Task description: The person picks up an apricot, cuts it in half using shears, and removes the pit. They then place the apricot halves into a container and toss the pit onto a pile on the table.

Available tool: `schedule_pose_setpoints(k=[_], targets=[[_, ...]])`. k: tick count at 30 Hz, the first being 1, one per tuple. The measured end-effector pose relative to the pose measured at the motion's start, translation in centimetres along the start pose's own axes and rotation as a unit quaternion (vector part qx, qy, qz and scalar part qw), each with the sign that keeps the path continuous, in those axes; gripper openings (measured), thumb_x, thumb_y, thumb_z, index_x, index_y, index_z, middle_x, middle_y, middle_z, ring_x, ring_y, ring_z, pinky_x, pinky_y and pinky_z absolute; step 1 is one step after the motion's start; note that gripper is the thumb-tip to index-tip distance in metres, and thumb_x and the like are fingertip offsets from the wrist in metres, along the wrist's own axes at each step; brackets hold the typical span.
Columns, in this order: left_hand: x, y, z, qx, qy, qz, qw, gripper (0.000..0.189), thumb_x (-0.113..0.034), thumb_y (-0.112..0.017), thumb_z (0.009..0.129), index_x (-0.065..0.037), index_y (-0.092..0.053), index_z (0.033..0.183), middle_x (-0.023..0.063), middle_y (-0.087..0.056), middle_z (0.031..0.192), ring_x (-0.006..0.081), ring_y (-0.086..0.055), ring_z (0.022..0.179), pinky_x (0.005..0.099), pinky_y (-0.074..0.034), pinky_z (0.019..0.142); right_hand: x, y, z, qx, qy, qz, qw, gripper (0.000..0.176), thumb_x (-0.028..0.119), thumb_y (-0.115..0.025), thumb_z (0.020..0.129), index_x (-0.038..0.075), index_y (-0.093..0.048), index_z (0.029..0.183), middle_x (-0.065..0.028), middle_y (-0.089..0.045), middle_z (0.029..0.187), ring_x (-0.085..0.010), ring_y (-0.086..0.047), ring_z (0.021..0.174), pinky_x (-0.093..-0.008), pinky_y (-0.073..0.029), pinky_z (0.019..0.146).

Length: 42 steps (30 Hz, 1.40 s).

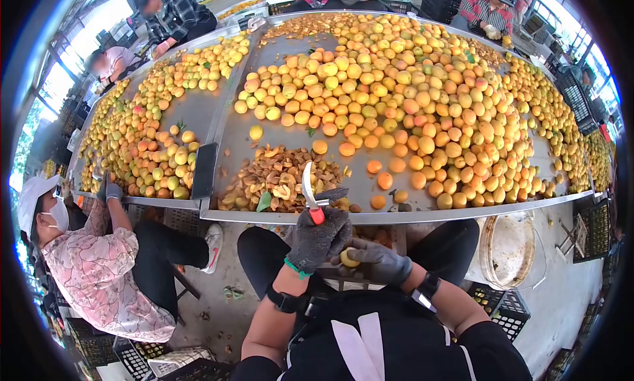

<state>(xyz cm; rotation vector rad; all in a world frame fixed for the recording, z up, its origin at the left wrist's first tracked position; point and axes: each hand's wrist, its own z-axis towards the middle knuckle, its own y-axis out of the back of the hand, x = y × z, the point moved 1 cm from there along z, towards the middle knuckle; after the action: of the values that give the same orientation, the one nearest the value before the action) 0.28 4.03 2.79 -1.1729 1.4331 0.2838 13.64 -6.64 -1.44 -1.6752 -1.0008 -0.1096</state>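
My left hand (318,241), in a dark grey glove with a green cuff, is closed around the red handle of a curved knife (308,186). Its hooked blade points up, over the table's near edge. Beside it, my right hand (385,261), in a lighter grey glove, grips a yellow apricot (349,257) low in front of my lap. Just past the knife lies a heap of brownish cut apricot pieces (284,183) with a green leaf. Whole apricots (422,110) cover much of the metal table (231,126) beyond.
A dark flat phone-like slab (204,171) leans at the table divider. At left a person in a pink patterned shirt (99,262) works seated; other people sit along the far side. A white bucket (507,252) stands right of my knee, with black crates (498,308) nearby.
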Motion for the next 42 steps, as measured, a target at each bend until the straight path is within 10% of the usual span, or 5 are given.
schedule_pose_setpoints(k=[9, 11, 29, 35, 42], targets=[[0.5, -1.0, -0.5, -0.004, -0.066, -0.044, 0.997, 0.029, -0.006, -0.060, 0.086, -0.004, -0.054, 0.115, 0.0047, -0.056, 0.066, 0.0118, -0.048, 0.045, 0.0235, -0.036, 0.038, -1.2, -1.6, 1.4, -0.044, 0.033, -0.130, 0.990, 0.030, 0.023, -0.057, 0.093, 0.006, -0.056, 0.118, -0.0031, -0.062, 0.099, -0.0132, -0.059, 0.091, -0.0258, -0.049, 0.082], [0.6, -0.6, 0.0, -0.022, -0.095, -0.045, 0.994, 0.027, -0.008, -0.059, 0.087, -0.004, -0.054, 0.114, 0.0038, -0.054, 0.065, 0.0112, -0.045, 0.043, 0.0235, -0.034, 0.037, -0.6, -1.5, 1.6, -0.072, 0.138, -0.406, 0.901, 0.026, 0.014, -0.059, 0.092, 0.003, -0.057, 0.115, -0.0036, -0.062, 0.103, -0.0111, -0.058, 0.090, -0.0244, -0.047, 0.084], [1.4, 0.2, -0.3, 0.041, -0.103, -0.192, 0.975, 0.018, -0.019, -0.060, 0.091, -0.002, -0.059, 0.097, 0.0021, -0.055, 0.063, 0.0093, -0.047, 0.043, 0.0227, -0.038, 0.038, -0.4, -2.3, -0.3, -0.078, -0.026, 0.003, 0.997, 0.031, 0.030, -0.057, 0.094, 0.008, -0.051, 0.115, -0.0021, -0.060, 0.103, -0.0073, -0.058, 0.086, -0.0202, -0.049, 0.068], [0.0, -1.3, 0.2, -0.082, -0.160, -0.208, 0.961, 0.026, -0.020, -0.059, 0.091, -0.004, -0.054, 0.111, 0.0021, -0.056, 0.070, 0.0083, -0.046, 0.045, 0.0218, -0.036, 0.037, 0.9, -2.5, -0.1, -0.051, 0.146, -0.317, 0.936, 0.031, 0.016, -0.061, 0.092, 0.006, -0.050, 0.119, -0.0015, -0.057, 0.102, -0.0060, -0.053, 0.089, -0.0211, -0.046, 0.079], [-0.1, -0.1, 0.2, -0.081, -0.201, -0.187, 0.958, 0.024, -0.028, -0.052, 0.096, -0.008, -0.054, 0.108, 0.0022, -0.048, 0.063, 0.0094, -0.034, 0.037, 0.0229, -0.027, 0.032, 1.0, -2.5, -0.6, -0.074, 0.101, -0.301, 0.945, 0.037, 0.011, -0.061, 0.090, 0.005, -0.048, 0.124, 0.0004, -0.055, 0.099, -0.0066, -0.051, 0.091, -0.0212, -0.044, 0.082]])
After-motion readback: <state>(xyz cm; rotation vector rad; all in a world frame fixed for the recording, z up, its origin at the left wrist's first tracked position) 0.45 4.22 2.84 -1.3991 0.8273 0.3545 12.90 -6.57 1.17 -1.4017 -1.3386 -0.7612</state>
